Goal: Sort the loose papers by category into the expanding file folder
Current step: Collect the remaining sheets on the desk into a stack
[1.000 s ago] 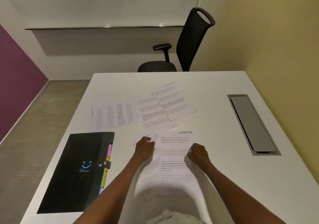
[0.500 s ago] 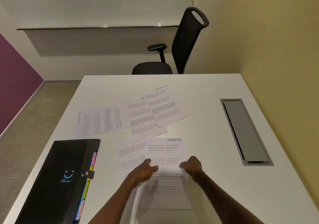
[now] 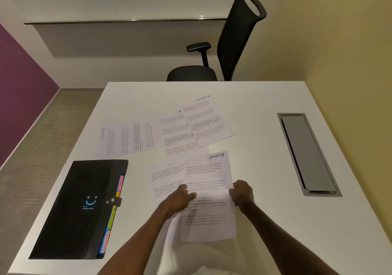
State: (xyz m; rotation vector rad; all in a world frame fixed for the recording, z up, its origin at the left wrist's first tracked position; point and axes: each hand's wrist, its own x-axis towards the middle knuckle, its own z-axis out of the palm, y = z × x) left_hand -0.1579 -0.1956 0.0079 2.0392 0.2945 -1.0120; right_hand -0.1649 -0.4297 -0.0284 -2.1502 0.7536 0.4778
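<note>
left hand (image 3: 180, 200) and right hand (image 3: 241, 192) pinch, fingers curled, opposite side edges of a thin white printed sheet marked sports (image 3: 206, 168), probably light and floppy, while a closed black expanding file folder (image 3: 80, 207) lies left of the left fingers.

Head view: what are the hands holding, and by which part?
The SPORTS sheet nearest the person: the left hand pinches its left edge, the right hand grips its right edge, both about mid-height.

Left grip (image 3: 180, 199) and right grip (image 3: 241, 194), both curled, each pinch a side of the sheet (image 3: 209, 169).
</note>
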